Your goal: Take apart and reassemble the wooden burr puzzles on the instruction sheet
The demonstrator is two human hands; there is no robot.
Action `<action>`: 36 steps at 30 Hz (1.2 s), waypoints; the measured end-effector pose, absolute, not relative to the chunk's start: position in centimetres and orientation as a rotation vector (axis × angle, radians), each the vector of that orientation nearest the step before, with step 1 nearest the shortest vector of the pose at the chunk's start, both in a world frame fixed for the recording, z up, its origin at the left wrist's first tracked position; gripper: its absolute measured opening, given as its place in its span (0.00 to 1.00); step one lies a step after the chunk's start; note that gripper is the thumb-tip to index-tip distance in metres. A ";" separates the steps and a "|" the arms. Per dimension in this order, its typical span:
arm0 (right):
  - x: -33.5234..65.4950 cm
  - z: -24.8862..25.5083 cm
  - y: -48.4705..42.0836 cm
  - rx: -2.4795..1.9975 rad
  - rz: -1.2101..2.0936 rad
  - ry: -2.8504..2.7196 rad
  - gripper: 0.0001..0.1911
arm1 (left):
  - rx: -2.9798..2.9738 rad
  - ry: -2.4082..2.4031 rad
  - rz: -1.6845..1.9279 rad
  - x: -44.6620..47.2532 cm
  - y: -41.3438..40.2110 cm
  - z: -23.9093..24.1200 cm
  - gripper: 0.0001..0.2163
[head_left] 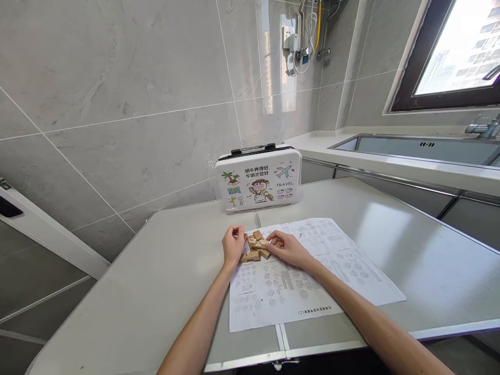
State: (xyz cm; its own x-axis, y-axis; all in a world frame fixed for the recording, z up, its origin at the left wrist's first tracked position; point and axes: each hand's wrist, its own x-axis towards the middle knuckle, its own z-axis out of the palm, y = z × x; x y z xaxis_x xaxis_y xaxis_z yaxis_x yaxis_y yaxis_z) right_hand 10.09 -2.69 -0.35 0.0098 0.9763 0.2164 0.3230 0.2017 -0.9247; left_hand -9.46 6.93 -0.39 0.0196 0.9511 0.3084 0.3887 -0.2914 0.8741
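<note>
I have both hands over the middle of a pale grey tabletop (pixel 172 271) with a metal-trimmed edge and a seam running from its near side to the far side. A large printed sheet (pixel 273 312) lies across that seam, covered in small line diagrams, and the task's wooden blocks (pixel 251 257) are bunched in a small heap at its left part, between my two hands. My right hand (pixel 289 248) has its grip closed at thumb and fingers on the end of a pale wooden piece (pixel 259 244) on top of the heap. My left hand (pixel 233 245) is at the left side of the heap with fingers bent together; I cannot tell whether that grip has hold of anything.

Beyond the sheet, a white carry case (pixel 250 182) with cartoon prints and a black handle stands upright near the wall (pixel 117 78), which is clad in large grey tiles. To the right I see a counter (pixel 312 139) with an inset sink (pixel 410 148) and a faucet (pixel 486 128), below a dark-framed window (pixel 455 60) showing tall buildings. Pipes (pixel 318 28) and cables hang in the corner.
</note>
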 end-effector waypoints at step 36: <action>10.0 -1.1 -2.6 -1.503 0.534 -1.667 0.17 | 1.552 1.316 1.309 -10.3 7.7 -0.4 0.16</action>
